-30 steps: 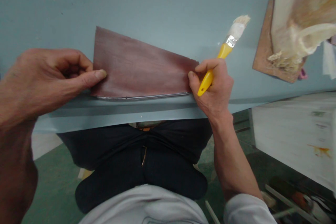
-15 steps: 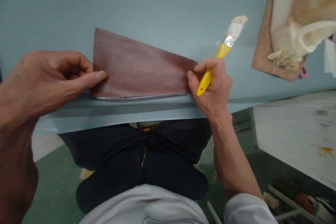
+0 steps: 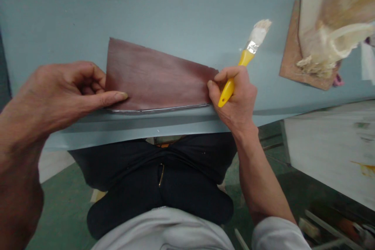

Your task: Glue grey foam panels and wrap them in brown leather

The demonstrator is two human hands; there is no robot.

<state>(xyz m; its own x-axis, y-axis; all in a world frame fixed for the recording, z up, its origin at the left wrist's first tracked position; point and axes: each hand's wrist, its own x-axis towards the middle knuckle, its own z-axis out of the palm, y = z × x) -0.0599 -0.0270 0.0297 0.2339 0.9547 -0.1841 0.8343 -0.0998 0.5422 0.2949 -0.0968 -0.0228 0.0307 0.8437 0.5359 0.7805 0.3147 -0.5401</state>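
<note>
A reddish-brown leather piece (image 3: 158, 80) lies flat at the near edge of the grey-blue table (image 3: 175, 11), with a thin silvery line along its near side. My left hand (image 3: 63, 93) pinches the piece's left end, thumb stretched across its lower corner and fingers curled. My right hand (image 3: 236, 95) is closed round the yellow handle of a brush (image 3: 244, 58), and its thumb tip presses the leather's right end. The brush's pale, glue-caked bristles point up and away to the right, above the table.
At the far right stands a glue-smeared pale container (image 3: 331, 19) on a brown board (image 3: 293, 58). A white, stained surface (image 3: 331, 148) lies to the right below table level. My dark trousers and green floor show below the table edge.
My left thumb has slid a little to the right along the leather's lower corner. The right hand and brush have hardly moved; the view shifted slightly.
</note>
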